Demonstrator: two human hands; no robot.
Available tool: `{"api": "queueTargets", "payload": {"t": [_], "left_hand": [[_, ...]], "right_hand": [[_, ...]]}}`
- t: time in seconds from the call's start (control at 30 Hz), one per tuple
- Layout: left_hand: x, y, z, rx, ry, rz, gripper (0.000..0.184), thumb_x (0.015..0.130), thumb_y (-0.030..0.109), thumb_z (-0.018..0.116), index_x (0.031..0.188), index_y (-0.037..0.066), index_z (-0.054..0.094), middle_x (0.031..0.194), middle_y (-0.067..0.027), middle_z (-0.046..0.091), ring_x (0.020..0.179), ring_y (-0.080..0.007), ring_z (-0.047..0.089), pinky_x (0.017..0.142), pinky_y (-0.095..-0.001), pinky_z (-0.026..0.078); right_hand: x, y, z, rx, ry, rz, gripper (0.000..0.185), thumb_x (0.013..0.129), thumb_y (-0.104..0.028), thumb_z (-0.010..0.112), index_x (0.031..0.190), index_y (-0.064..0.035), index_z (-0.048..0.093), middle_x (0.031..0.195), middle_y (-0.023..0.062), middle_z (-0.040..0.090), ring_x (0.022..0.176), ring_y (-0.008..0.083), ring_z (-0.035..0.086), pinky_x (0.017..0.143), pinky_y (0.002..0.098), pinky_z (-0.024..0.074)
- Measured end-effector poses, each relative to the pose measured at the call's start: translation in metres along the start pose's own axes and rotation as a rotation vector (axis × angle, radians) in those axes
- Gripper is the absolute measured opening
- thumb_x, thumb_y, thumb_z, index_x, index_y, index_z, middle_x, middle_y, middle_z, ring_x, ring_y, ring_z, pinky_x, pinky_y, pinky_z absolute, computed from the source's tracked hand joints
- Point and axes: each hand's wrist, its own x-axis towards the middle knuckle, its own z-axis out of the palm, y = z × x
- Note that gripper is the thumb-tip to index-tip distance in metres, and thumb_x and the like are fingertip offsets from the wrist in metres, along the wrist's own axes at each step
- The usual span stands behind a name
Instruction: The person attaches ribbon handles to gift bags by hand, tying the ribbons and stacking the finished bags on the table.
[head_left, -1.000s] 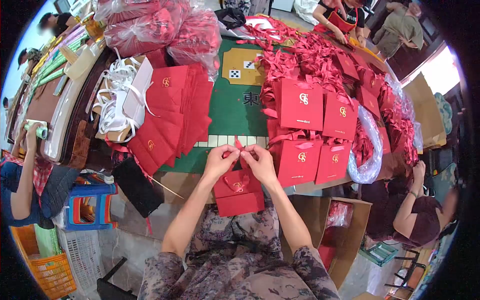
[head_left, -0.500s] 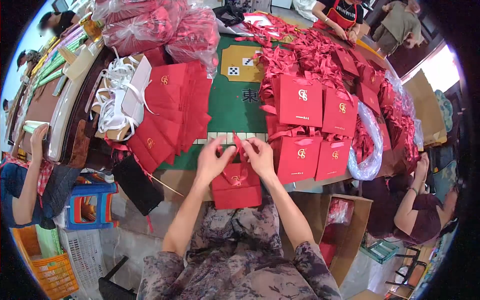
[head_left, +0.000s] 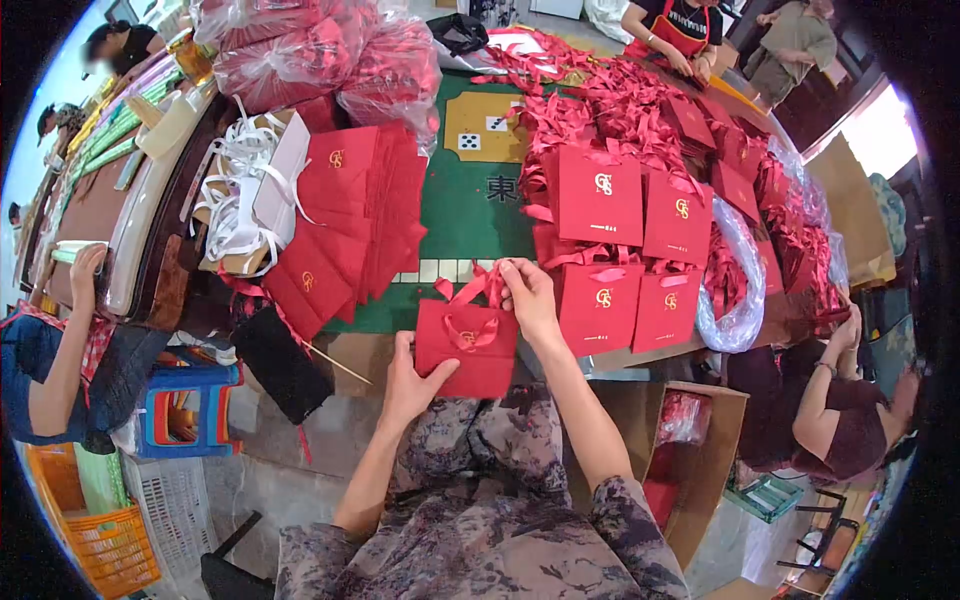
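Note:
A small red paper gift bag (head_left: 480, 365) with a gold logo and red ribbon handles is held upright at the near edge of the table. My left hand (head_left: 412, 385) grips its left side, thumb across the front and fingers behind. At the bag's top right, my right hand (head_left: 527, 298) pinches the red ribbon (head_left: 490, 287) between thumb and fingers. Part of the ribbon loop droops over the logo. Close by on the right stand finished-looking red bags with ribbons (head_left: 598, 310). To the left, flat red bags (head_left: 340, 190) lie fanned in a stack.
A box of white ribbons (head_left: 245, 200) stands at the left, with plastic-wrapped red bundles (head_left: 300, 60) behind it. A heap of ribboned bags covers the right side. A clear plastic coil (head_left: 735, 270) lies there. Other people work around the table. An open carton (head_left: 715, 440) sits below.
My left hand has left the ribbon and moved down to the bag's left side. My right hand has shifted up and right with the ribbon. The bag has risen slightly.

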Motion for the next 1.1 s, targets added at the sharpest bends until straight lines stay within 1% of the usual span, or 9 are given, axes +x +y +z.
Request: {"api": "queueTargets", "payload": {"t": [0.17,0.23,0.27,0.4,0.53,0.77,0.87,1.03,1.1], "left_hand": [[-0.003,0.012,-0.002,-0.072,-0.118,0.095,0.066,0.076,0.018,0.085,0.124,0.002,0.043,0.118,-0.0144,0.062,0.109,-0.0191,0.061,0.091,-0.0368,0.051],[-0.007,0.021,-0.004,-0.097,-0.145,0.119,0.068,0.075,0.018,0.085,0.126,0.002,0.042,0.117,-0.0141,0.062,0.109,-0.0198,0.061,0.092,-0.0370,0.051],[-0.010,0.025,-0.005,-0.060,-0.153,0.102,0.070,0.074,0.019,0.086,0.127,0.003,0.042,0.118,-0.0144,0.062,0.109,-0.0206,0.062,0.092,-0.0372,0.051],[-0.014,0.025,-0.004,-0.008,-0.245,0.091,0.073,0.072,0.020,0.086,0.129,0.004,0.043,0.119,-0.0155,0.062,0.109,-0.0224,0.062,0.093,-0.0375,0.050],[-0.016,0.023,-0.003,0.029,-0.211,0.140,0.071,0.073,0.020,0.086,0.128,0.004,0.044,0.117,-0.0152,0.064,0.107,-0.0221,0.063,0.091,-0.0374,0.051],[-0.021,0.017,0.004,-0.026,-0.170,0.076,0.064,0.074,0.011,0.084,0.125,0.002,0.045,0.110,-0.0110,0.064,0.102,-0.0185,0.062,0.090,-0.0352,0.051],[-0.026,0.008,0.016,-0.233,-0.130,0.057,0.058,0.076,0.007,0.081,0.122,0.001,0.046,0.113,-0.0111,0.062,0.103,-0.0177,0.061,0.091,-0.0335,0.050],[-0.031,0.017,0.024,-0.207,-0.062,0.093,0.057,0.078,0.006,0.080,0.122,0.001,0.044,0.115,-0.0114,0.061,0.105,-0.0174,0.060,0.093,-0.0334,0.049],[-0.031,0.025,0.017,-0.194,-0.051,0.087,0.061,0.076,0.008,0.082,0.124,0.001,0.044,0.118,-0.0112,0.060,0.107,-0.0171,0.059,0.097,-0.0337,0.048]], "right_hand": [[0.010,-0.005,-0.006,-0.221,-0.083,-0.053,0.021,0.097,-0.022,0.061,0.097,-0.0020,0.067,0.064,-0.0011,0.057,0.061,0.0064,0.054,0.054,0.0245,0.0421],[0.020,-0.004,-0.012,-0.502,-0.061,-0.228,0.023,0.095,-0.024,0.062,0.098,-0.0013,0.067,0.066,0.0046,0.061,0.064,0.0101,0.057,0.059,0.0287,0.0450],[0.024,-0.001,-0.014,-0.506,-0.092,-0.207,0.024,0.093,-0.025,0.062,0.096,-0.0020,0.067,0.072,0.0117,0.065,0.065,0.0192,0.063,0.063,0.0347,0.0483],[0.026,-0.002,-0.001,-0.708,0.002,-0.394,0.022,0.095,-0.021,0.061,0.094,-0.0004,0.067,0.070,0.0090,0.065,0.063,0.0178,0.062,0.060,0.0321,0.0474],[0.030,0.001,0.005,-0.829,0.061,-0.504,0.021,0.092,-0.021,0.060,0.091,-0.0010,0.066,0.075,0.0166,0.066,0.068,0.0298,0.067,0.063,0.0407,0.0505],[0.027,0.003,0.007,-0.778,0.117,-0.529,0.019,0.092,-0.020,0.059,0.089,-0.0021,0.065,0.072,0.0163,0.065,0.067,0.0318,0.066,0.063,0.0412,0.0505],[0.022,0.006,0.014,-0.722,0.178,-0.441,0.022,0.093,-0.023,0.059,0.089,-0.0021,0.065,0.072,0.0162,0.065,0.068,0.0324,0.066,0.064,0.0420,0.0506],[0.018,-0.009,0.009,-0.719,0.096,-0.287,0.025,0.094,-0.026,0.059,0.097,-0.0019,0.066,0.089,0.0204,0.068,0.083,0.0388,0.066,0.071,0.0476,0.0518],[0.021,-0.012,-0.002,-0.732,0.089,-0.447,0.031,0.095,-0.030,0.059,0.110,-0.0042,0.069,0.099,0.0238,0.070,0.096,0.0344,0.070,0.084,0.0413,0.0555]]}}
